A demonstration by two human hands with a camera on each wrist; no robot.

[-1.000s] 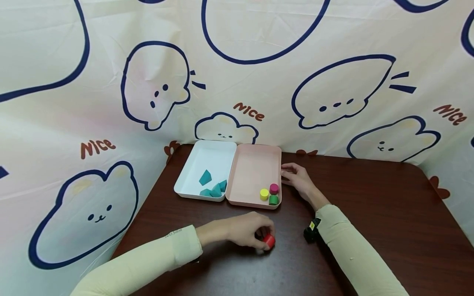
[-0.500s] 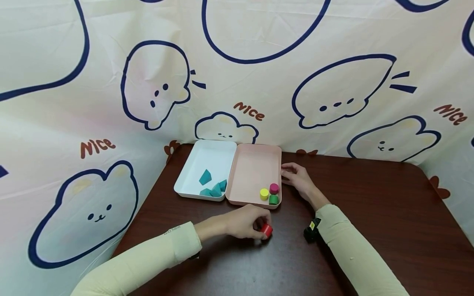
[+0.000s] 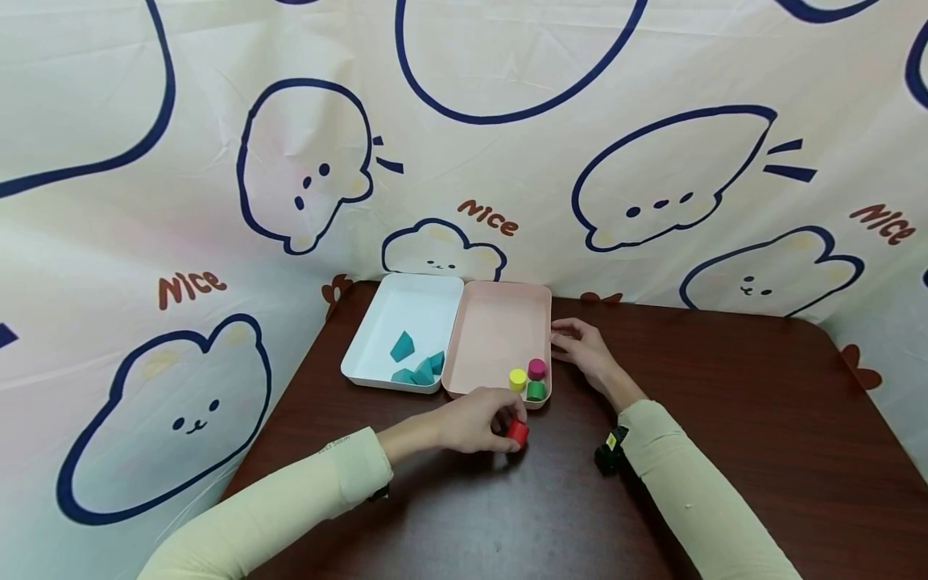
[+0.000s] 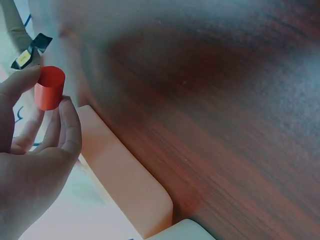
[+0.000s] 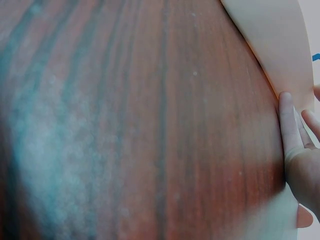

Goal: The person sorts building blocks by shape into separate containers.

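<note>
My left hand [image 3: 474, 420] pinches a red cylinder block [image 3: 518, 433] between thumb and fingers, just in front of the pink tray [image 3: 496, 322]. The left wrist view shows the same red block [image 4: 50, 88] held at the fingertips. Inside the pink tray's front right corner are a yellow cylinder [image 3: 517, 379], a magenta cylinder [image 3: 536, 369] and a green cylinder [image 3: 536, 391]. My right hand [image 3: 589, 354] rests at the tray's right side. In the right wrist view its fingers [image 5: 287, 117] lie fairly straight against the tray's outer wall.
A white tray [image 3: 416, 302] stands directly left of the pink one and holds several teal angular blocks [image 3: 402, 347]. Both trays sit at the back of a dark wooden table [image 3: 732, 403]. A patterned cloth [image 3: 536, 161] hangs behind and beside the table.
My left hand has moved forward over the table, carrying the red cylinder block closer to the pink tray's front edge. The right hand has stayed at the tray's side.
</note>
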